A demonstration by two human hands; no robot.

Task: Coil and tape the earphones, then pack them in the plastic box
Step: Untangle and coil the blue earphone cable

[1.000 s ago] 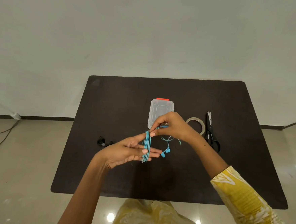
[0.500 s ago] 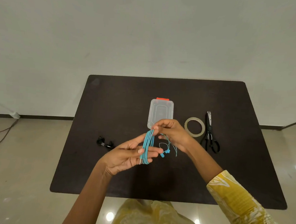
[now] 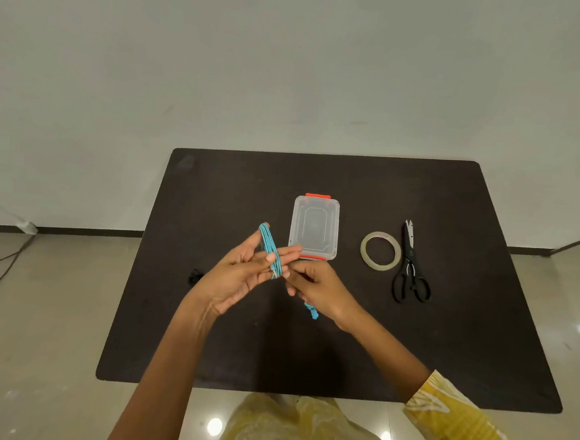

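Plain grey wall, dark worktop (image 3: 205, 334), nothing fancy. From my remote seat, the left hand (image 3: 243, 278) works as a spool: fingers straight, turquoise earphones (image 3: 270, 251) looped around them so the coil keeps its shape. The right hand (image 3: 318, 287) has its grip clenched on the loose end, buds dangling below the palm, feeding the last turns. Since a second ago it's dropped from above the coil to beside it. Plastic box (image 3: 315, 226), tape roll (image 3: 381, 251) and scissors (image 3: 410, 266) wait in easy reach.
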